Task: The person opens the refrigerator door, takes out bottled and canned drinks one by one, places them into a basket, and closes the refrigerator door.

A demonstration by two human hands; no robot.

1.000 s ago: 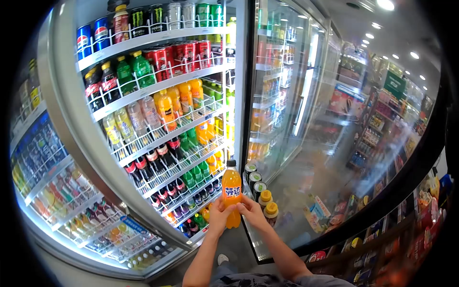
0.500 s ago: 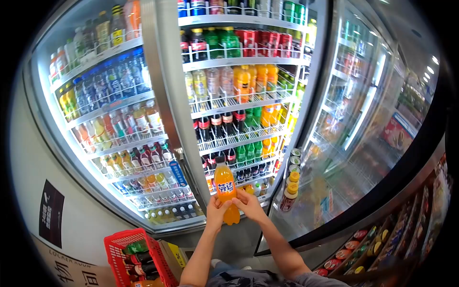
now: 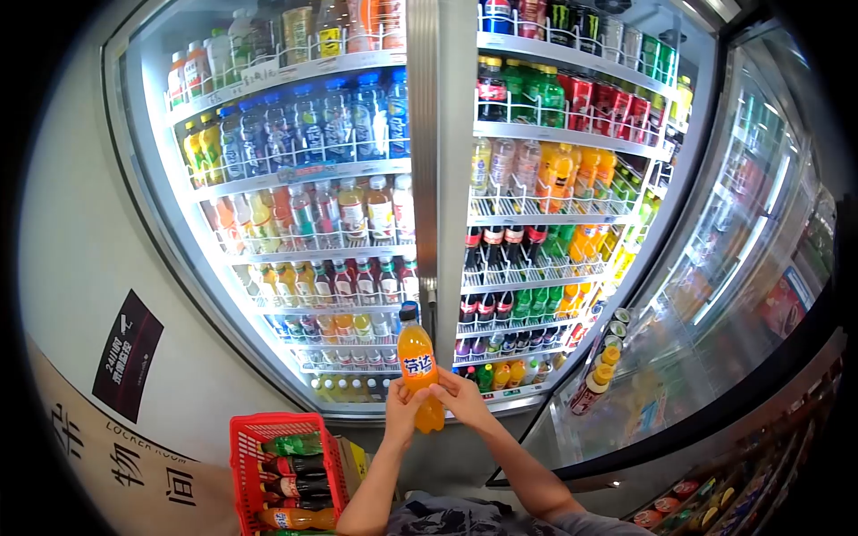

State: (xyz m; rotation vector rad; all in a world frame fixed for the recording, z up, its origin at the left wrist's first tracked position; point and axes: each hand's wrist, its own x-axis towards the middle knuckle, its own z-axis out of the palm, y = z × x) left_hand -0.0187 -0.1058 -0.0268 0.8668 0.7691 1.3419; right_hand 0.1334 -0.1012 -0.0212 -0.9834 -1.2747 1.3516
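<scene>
Near the lower centre of the frame, a clear plastic bottle of orange drink with a dark cap and a white-and-blue label [image 3: 418, 368] is held between 2 bare hands. Its cap end points up the frame and leans slightly left. The left hand [image 3: 402, 413] is closed around the left side of the bottle's lower half, and the right hand [image 3: 458, 398] is closed around the right side, with both thumbs on the front below the label.

Behind the bottle, 2 tall lit drinks cabinets fill the upper part of the frame, split by a vertical metal post [image 3: 424, 161]. The left cabinet has a row of blue-capped bottles [image 3: 335, 121] at upper left; the right cabinet has red cans [image 3: 608, 107] at upper right and orange bottles [image 3: 556, 174] on the shelf below them.

At lower left, a red plastic basket [image 3: 278, 419] holds a green bottle [image 3: 293, 444], dark bottles with red labels and 1 orange bottle [image 3: 299, 519] lying on its side. On the wall at left is a black rectangular sign [image 3: 128, 355]. At right, a dark-framed glass door [image 3: 679, 366] stands open, with 2 yellow-capped bottles near its left edge.
</scene>
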